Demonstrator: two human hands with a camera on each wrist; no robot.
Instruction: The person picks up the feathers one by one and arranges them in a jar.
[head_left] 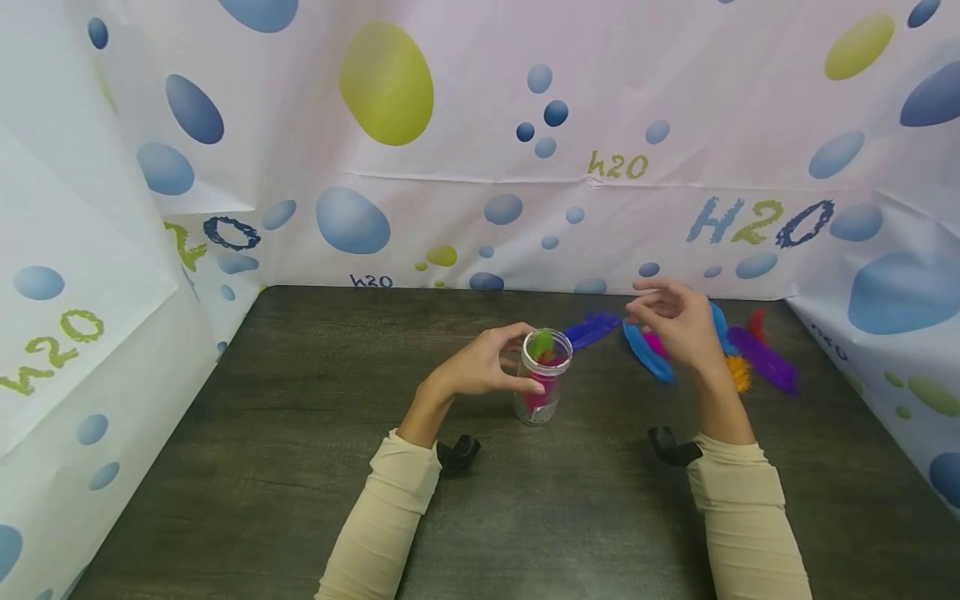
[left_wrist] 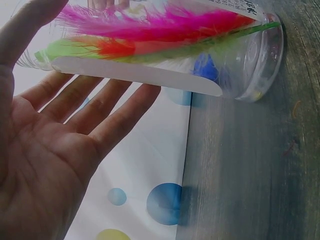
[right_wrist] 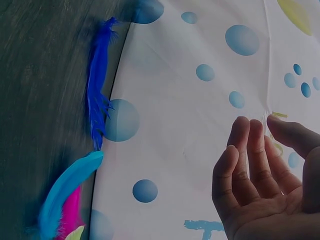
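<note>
A clear jar (head_left: 542, 404) stands upright on the table, held by my left hand (head_left: 483, 362) with the thumb in front and the fingers behind. Inside it are a pink feather (left_wrist: 135, 22), a green feather (left_wrist: 215, 54) and some red and blue. Fingertips of the left hand touch the jar's side in the left wrist view. My right hand (head_left: 675, 323) is raised over the loose feathers, fingers loosely bent, holding nothing. Nearest to it lie a light blue feather (head_left: 647, 354) and a pink feather (right_wrist: 71, 212). A dark blue feather (head_left: 592, 330) rests just behind the jar.
Right of the right hand lie a purple feather (head_left: 765, 360), an orange feather (head_left: 738, 373) and a red feather (head_left: 758, 325). A white printed sheet (head_left: 465, 100) rises behind the dark table (head_left: 337, 417) and along its sides.
</note>
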